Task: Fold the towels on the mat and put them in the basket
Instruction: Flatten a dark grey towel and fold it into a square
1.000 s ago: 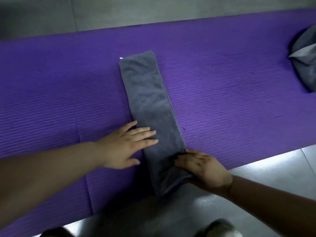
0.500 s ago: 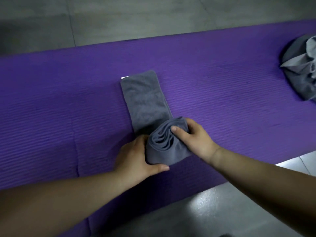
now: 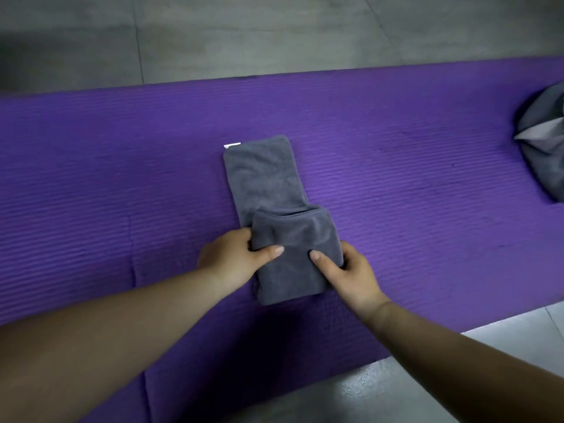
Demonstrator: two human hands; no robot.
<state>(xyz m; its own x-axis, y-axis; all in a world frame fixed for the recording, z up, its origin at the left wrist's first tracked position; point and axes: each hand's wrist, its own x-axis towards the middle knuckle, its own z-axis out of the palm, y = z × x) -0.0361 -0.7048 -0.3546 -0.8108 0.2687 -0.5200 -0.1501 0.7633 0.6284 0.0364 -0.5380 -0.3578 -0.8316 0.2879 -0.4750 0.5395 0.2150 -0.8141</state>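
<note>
Centrally, towel [image 3: 276, 190] between left grip [image 3: 232, 257], right grip [image 3: 351, 277]

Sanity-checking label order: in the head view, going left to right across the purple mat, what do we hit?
Left hand → half-folded dark grey terry towel → right hand → crumpled pile of grey towels at the far right edge.

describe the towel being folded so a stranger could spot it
Find the purple mat on the grey floor. Near its middle lies a narrow grey towel, its near end doubled over. Unlike the crumpled grey heap at the mat's right edge, it lies flat, and the left hand and right hand grip its fold.
</note>
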